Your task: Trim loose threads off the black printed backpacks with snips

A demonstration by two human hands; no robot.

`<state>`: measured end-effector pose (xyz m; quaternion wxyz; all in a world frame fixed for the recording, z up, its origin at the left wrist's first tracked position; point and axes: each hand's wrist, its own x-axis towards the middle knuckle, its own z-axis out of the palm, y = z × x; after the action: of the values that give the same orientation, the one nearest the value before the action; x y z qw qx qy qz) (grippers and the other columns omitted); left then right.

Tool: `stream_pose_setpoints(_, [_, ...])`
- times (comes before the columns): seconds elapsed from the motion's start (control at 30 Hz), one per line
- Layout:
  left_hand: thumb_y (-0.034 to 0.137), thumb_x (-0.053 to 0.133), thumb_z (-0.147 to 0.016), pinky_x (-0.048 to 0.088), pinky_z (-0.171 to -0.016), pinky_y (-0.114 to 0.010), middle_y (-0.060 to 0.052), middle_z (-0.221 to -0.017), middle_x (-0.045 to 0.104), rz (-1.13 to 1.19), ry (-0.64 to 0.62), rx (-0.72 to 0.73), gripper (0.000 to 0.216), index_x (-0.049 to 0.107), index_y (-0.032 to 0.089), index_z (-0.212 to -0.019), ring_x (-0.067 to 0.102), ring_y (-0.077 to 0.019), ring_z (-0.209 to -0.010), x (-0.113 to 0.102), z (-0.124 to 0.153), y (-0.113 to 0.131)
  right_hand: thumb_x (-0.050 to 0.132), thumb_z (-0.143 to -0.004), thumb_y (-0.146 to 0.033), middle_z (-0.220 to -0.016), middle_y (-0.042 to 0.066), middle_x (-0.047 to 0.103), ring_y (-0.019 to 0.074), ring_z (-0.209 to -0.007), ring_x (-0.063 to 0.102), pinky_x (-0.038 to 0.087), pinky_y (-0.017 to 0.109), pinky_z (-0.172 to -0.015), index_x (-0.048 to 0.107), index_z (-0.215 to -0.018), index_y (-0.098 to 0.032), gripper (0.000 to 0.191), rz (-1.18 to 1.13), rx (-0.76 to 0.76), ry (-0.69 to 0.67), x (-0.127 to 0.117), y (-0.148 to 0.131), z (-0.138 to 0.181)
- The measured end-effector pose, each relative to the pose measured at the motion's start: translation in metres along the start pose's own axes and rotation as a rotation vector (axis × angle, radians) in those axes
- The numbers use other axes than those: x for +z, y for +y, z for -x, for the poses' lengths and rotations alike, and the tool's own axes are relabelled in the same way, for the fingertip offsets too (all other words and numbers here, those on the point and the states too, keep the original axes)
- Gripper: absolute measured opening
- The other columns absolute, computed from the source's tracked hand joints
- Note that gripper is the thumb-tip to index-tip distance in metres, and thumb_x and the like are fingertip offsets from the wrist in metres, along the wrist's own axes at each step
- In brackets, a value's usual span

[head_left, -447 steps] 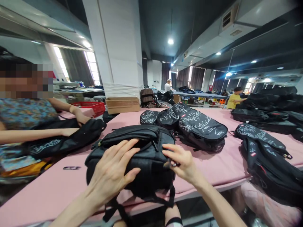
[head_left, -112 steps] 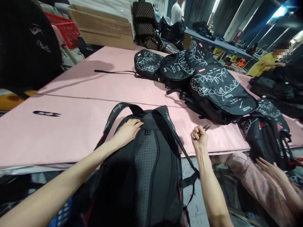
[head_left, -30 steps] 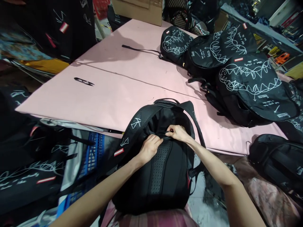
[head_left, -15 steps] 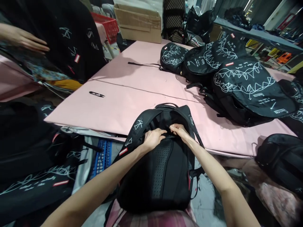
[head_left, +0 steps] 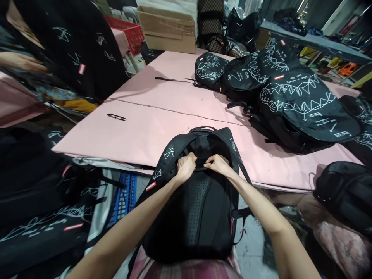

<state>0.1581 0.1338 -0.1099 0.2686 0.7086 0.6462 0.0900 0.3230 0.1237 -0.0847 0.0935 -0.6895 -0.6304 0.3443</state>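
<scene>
A black backpack point(head_left: 188, 217) with white scribbles and a red-and-white label stands on my lap, leaning at the table edge, its top opening toward me. My left hand point(head_left: 186, 167) is closed at the left of the opening, pinching the backpack's edge. At the right of the same opening, my right hand point(head_left: 217, 164) has its fingers pressed together on the edge of the black fabric. Any small part between the fingertips is too dark to make out. A pair of black thread snips point(head_left: 116, 117) lies on the pink table point(head_left: 145, 135).
Several scribbled black backpacks point(head_left: 302, 104) are piled on the table's right side. Another backpack point(head_left: 345, 193) sits at the lower right. A cardboard box point(head_left: 167, 31) and red crate point(head_left: 128, 35) stand behind. A co-worker's hand point(head_left: 23, 62) handles a black backpack point(head_left: 84, 50) at the left.
My left hand has curled from extended fingers into a pinch and shifted slightly left. My right hand has come a little lower and nearer. The co-worker's hand has moved left behind the backpack.
</scene>
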Motion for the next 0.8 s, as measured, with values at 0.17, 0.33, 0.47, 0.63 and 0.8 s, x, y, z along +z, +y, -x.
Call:
stream_pose_setpoints(0.17, [0.026, 0.035, -0.091, 0.041, -0.066, -0.027, -0.007, -0.077, 0.066, 0.028, 0.009, -0.009, 0.023, 0.056, 0.017, -0.09, 0.064, -0.0184, -0.068, -0.001, -0.001, 0.001, 0.062, -0.075, -0.04, -0.088, 0.001, 0.072, 0.0223, -0.089, 0.065, 0.043, 0.028, -0.071, 0.072, -0.087, -0.028, 0.02, 0.212, -0.035, -0.038, 0.003, -0.016, -0.002])
stream_pose_setpoints(0.33, [0.023, 0.032, -0.091, 0.041, -0.068, -0.028, -0.007, -0.075, 0.066, 0.066, 0.0, 0.03, 0.028, 0.059, 0.017, -0.093, 0.063, -0.0183, -0.07, -0.005, -0.001, -0.001, 0.061, -0.077, -0.034, -0.084, 0.002, 0.072, 0.0228, -0.088, 0.065, 0.043, 0.028, -0.071, 0.072, -0.082, -0.026, 0.015, 0.238, -0.042, -0.046, 0.002, -0.02, -0.001])
stream_pose_setpoints(0.47, [0.029, 0.049, -0.083, 0.042, -0.081, -0.023, 0.001, -0.078, 0.069, 0.138, -0.177, 0.273, 0.021, 0.066, 0.022, -0.073, 0.061, -0.0154, -0.088, -0.022, 0.014, -0.012, 0.054, -0.084, -0.035, -0.1, 0.0, 0.069, 0.0194, -0.093, 0.063, 0.043, 0.026, -0.074, 0.068, -0.098, -0.027, 0.022, 0.196, -0.089, 0.103, -0.007, -0.006, 0.007])
stream_pose_setpoints(0.63, [0.034, 0.053, -0.081, 0.039, -0.092, -0.027, -0.001, -0.063, 0.067, 0.122, -0.279, 0.509, 0.034, 0.065, 0.021, -0.052, 0.057, -0.0203, -0.102, -0.036, 0.022, -0.022, 0.058, -0.082, -0.024, -0.091, 0.002, 0.068, 0.0162, -0.084, 0.06, 0.04, 0.025, -0.074, 0.066, -0.098, -0.021, 0.018, 0.17, -0.295, 0.234, -0.011, 0.019, 0.024])
stream_pose_setpoints(0.8, [0.03, 0.041, -0.09, 0.044, -0.075, -0.025, -0.005, -0.094, 0.066, -0.022, -0.044, 0.507, 0.029, 0.068, 0.017, -0.091, 0.06, -0.0155, -0.084, -0.034, -0.015, -0.001, 0.061, -0.082, -0.022, -0.085, 0.002, 0.066, 0.0166, -0.081, 0.057, 0.039, 0.026, -0.073, 0.064, -0.096, -0.02, 0.015, 0.14, -0.441, 0.278, -0.006, 0.035, 0.038])
